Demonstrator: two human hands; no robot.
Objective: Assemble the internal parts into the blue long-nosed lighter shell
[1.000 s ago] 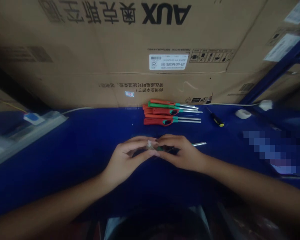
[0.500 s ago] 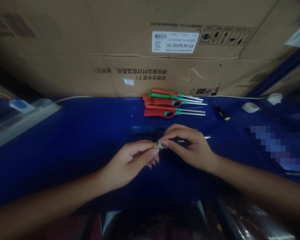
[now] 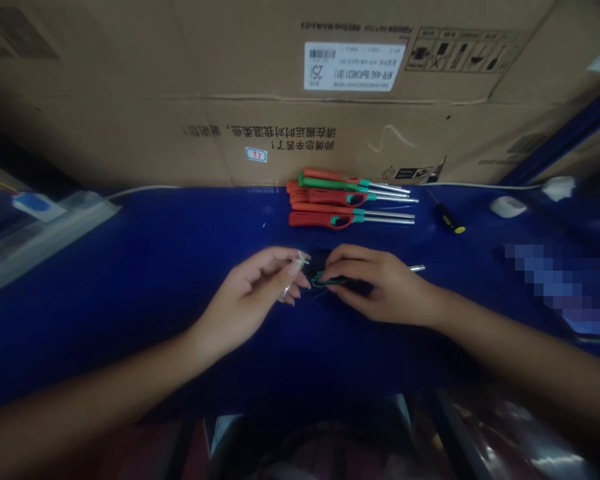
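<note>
My left hand (image 3: 260,287) pinches a small clear part (image 3: 294,275) between thumb and fingers at the middle of the blue table (image 3: 155,267). Just to its right, my right hand (image 3: 375,283) is closed over a dark lighter-like tool with a green piece (image 3: 325,279) at its left end. A thin metal tube (image 3: 416,269) sticks out to the right from under that hand. The two hands are a small gap apart. Most of the tool is hidden by my fingers.
A stack of several red and green long-nosed lighters (image 3: 340,200) lies behind the hands, against big cardboard boxes (image 3: 280,100). A black and yellow screwdriver (image 3: 450,219) lies right of it, with white objects (image 3: 505,207) beyond. A clear plastic tray (image 3: 40,227) sits far left.
My hands, which met over the small part, have drawn apart. The left hand now holds the clear part alone, and the right hand has settled on the tool.
</note>
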